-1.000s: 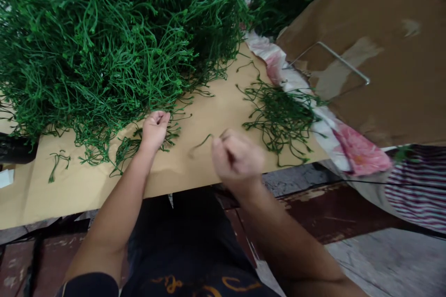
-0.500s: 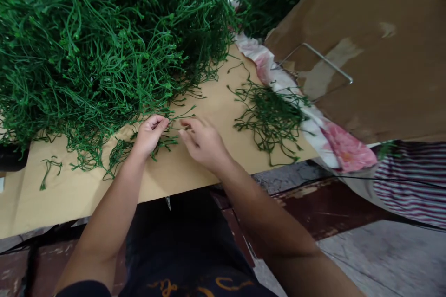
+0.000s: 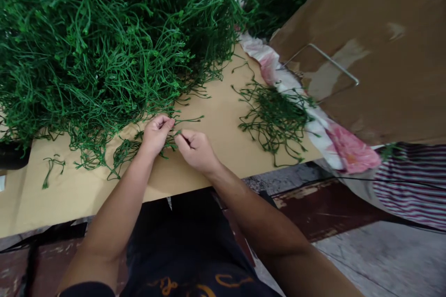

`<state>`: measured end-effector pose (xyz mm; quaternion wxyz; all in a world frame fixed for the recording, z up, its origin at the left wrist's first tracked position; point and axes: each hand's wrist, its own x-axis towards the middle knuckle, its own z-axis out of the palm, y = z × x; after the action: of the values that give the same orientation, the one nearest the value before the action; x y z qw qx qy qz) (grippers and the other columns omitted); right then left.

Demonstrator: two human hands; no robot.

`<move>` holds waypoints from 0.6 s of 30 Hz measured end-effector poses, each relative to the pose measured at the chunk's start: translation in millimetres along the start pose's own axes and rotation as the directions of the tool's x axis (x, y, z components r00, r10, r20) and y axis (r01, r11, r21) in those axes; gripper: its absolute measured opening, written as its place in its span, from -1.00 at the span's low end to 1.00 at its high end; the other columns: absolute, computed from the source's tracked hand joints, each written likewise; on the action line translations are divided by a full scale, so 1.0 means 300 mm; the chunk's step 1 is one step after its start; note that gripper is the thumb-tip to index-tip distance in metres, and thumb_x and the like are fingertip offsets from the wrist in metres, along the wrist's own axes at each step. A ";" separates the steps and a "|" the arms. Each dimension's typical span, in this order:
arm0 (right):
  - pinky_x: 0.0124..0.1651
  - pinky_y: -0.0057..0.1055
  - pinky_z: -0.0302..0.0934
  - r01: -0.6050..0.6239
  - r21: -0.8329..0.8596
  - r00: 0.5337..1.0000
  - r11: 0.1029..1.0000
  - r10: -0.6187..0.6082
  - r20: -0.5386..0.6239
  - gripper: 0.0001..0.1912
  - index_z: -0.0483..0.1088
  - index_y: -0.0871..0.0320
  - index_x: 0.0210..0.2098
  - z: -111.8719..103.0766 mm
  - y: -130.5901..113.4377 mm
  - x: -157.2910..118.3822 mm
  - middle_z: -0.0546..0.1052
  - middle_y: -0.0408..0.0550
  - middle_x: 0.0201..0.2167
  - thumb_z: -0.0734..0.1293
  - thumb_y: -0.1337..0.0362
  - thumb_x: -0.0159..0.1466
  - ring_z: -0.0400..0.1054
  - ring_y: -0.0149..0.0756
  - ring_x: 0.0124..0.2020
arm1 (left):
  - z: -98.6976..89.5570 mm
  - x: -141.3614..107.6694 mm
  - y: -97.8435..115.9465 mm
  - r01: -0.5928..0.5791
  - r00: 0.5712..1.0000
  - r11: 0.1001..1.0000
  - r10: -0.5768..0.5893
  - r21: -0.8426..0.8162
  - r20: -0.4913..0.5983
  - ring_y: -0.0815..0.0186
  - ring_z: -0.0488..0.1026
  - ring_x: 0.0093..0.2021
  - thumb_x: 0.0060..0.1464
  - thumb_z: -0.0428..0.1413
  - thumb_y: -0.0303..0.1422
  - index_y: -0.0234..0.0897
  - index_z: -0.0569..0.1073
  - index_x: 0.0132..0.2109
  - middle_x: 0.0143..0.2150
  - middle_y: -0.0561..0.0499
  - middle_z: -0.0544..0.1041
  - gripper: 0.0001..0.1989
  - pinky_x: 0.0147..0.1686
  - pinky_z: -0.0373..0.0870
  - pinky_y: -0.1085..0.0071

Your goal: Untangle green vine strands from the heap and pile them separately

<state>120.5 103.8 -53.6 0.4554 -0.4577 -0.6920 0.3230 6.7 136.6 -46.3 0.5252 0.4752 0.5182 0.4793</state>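
My left hand (image 3: pixel 157 135) pinches a thin green plastic plant stem (image 3: pixel 190 119) between thumb and fingers, and its forked tips stick out to the right. Close beside it, my right hand (image 3: pixel 198 151) is closed, with a bit of green stem at its fingertips. Just behind the hands rises a big heap of green plastic stems (image 3: pixel 104 51) with small budded tips. Some loose stems (image 3: pixel 125 151) lie partly hidden behind my left wrist. A smaller pile of stems (image 3: pixel 277 118) rests to the right on the tan board.
The tan board (image 3: pixel 223 148) covers the table. A small loose sprig (image 3: pixel 52 167) lies at its left. Along the right edge runs a pink-and-white floral cloth (image 3: pixel 348 148), beside a large cardboard sheet (image 3: pixel 390 69) with a bent metal wire (image 3: pixel 334 65). Striped fabric (image 3: pixel 411 181) hangs at far right.
My right hand has moved slightly down and its fingers have closed at a stem near my left hand. The left hand keeps its pinch; the whole view has shifted slightly.
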 end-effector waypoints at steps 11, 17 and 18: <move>-0.55 -0.41 -0.09 -0.007 -0.450 0.946 0.893 -0.140 -0.294 -0.57 -0.04 0.10 -0.69 -0.364 -0.002 -0.026 0.02 -0.23 -0.72 0.18 0.18 0.24 -0.06 -0.48 -0.65 | -0.034 0.016 -0.008 0.009 0.997 0.999 -0.007 0.031 -0.075 0.53 0.08 -0.61 0.00 0.10 -0.37 -0.31 0.31 -0.52 -0.64 0.19 0.19 -0.81 -0.54 0.04 0.55; -0.14 -0.02 0.06 -0.288 -0.739 0.837 0.610 -0.214 -0.503 -0.61 0.38 0.21 -0.31 -0.515 0.167 0.043 0.38 0.25 -0.23 0.34 0.00 0.06 0.20 0.04 -0.10 | -0.037 0.001 -0.015 -0.007 0.998 0.999 0.005 0.047 0.057 0.51 -0.04 -0.65 0.04 0.06 -0.18 -0.30 0.29 -0.53 -0.70 0.20 0.03 -0.68 -0.61 -0.10 0.52; -0.10 -0.01 0.06 -0.198 -0.748 0.843 0.633 -0.279 -0.459 -0.60 0.38 0.22 -0.24 -0.468 0.147 0.034 0.37 0.25 -0.16 0.30 0.01 0.09 0.19 0.04 -0.05 | -0.033 0.003 -0.015 -0.028 0.998 0.997 0.024 0.065 0.056 0.51 -0.02 -0.63 0.04 0.07 -0.21 -0.30 0.29 -0.53 -0.68 0.19 0.06 -0.70 -0.59 -0.08 0.52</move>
<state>263.8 134.0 -35.3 0.3963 -0.6618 -0.6167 -0.1567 -3.2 137.1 -50.9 0.5170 0.5120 0.5130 0.4554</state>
